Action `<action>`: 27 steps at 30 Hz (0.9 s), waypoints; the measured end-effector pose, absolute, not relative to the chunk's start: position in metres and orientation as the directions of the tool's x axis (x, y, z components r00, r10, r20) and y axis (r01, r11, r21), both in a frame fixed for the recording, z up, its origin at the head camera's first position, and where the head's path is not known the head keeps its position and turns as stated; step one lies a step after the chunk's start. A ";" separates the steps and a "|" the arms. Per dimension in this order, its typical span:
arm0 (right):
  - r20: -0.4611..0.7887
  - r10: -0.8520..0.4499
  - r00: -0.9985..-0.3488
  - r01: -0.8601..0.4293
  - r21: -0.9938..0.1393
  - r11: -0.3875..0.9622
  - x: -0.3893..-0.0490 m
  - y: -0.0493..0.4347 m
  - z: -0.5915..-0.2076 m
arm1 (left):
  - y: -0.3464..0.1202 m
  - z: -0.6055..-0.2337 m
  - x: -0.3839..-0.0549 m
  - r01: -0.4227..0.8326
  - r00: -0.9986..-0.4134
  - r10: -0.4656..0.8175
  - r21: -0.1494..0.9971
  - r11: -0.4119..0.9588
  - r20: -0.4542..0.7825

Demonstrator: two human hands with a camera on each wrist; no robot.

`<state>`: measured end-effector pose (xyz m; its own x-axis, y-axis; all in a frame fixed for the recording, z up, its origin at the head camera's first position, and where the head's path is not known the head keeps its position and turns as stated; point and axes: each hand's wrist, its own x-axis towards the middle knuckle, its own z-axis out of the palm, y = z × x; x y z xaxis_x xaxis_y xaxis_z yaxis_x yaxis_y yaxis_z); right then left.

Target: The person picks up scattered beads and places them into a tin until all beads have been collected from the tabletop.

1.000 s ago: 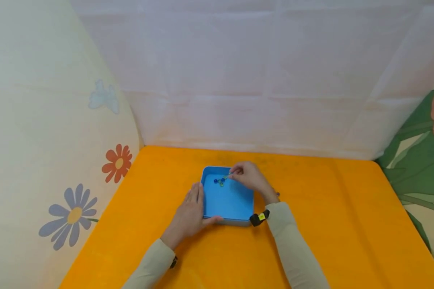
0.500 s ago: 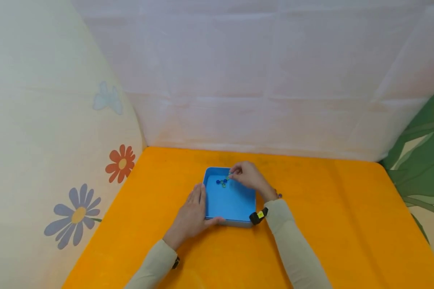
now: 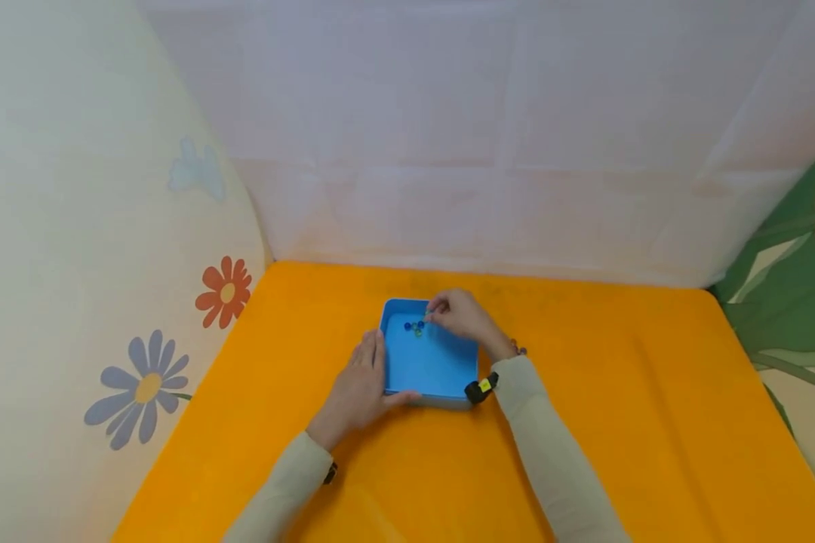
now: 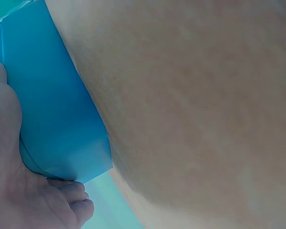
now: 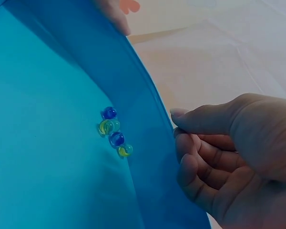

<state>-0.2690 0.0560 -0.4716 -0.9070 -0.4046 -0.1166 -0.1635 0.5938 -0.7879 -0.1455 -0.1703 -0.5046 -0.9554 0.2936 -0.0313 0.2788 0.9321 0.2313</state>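
A blue square tray (image 3: 431, 369) sits on the orange cloth in the head view. My left hand (image 3: 358, 392) grips its near left corner, fingers along the left wall and thumb along the front. Glass marbles (image 5: 117, 139), blue and yellow-green, cluster on the tray floor beside the far wall. Over the far rim is my right hand (image 3: 463, 315), thumb and index fingertips pinched together. A greenish bit of a marble (image 3: 429, 313) shows at those fingertips in the head view; the right wrist view hides it.
Beside the right wrist, outside the tray, a few dark marbles (image 3: 523, 351) lie on the orange cloth (image 3: 604, 407). A white cloth backdrop (image 3: 489, 151) hangs behind the table. Flowered cloth (image 3: 143, 388) borders the left side.
The head view has shifted a little, so everything sits slightly higher. My right fingertips are slightly farther left over the tray and closer to the clustered marbles. The left hand keeps its hold.
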 end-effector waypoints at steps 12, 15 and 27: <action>-0.128 -0.423 -0.897 -0.172 -0.781 0.600 -0.273 0.062 -0.467 | -0.167 -0.500 -0.147 0.260 -0.956 0.282 0.221 0.940 -0.074; -0.133 -0.414 -0.900 -0.165 -0.776 0.608 -0.275 0.064 -0.465 | -0.165 -0.499 -0.150 0.265 -0.954 0.288 0.224 0.938 -0.078; -0.086 -0.416 -0.905 -0.199 -0.779 0.595 -0.273 0.069 -0.464 | -0.169 -0.502 -0.151 0.286 -0.951 0.305 0.226 0.931 -0.054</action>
<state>-0.2733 0.0686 -0.4638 -0.9054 -0.4157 -0.0863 -0.1988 0.5947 -0.7790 -0.1511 -0.1693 -0.5023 -0.9509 0.3046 -0.0543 0.2855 0.9314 0.2257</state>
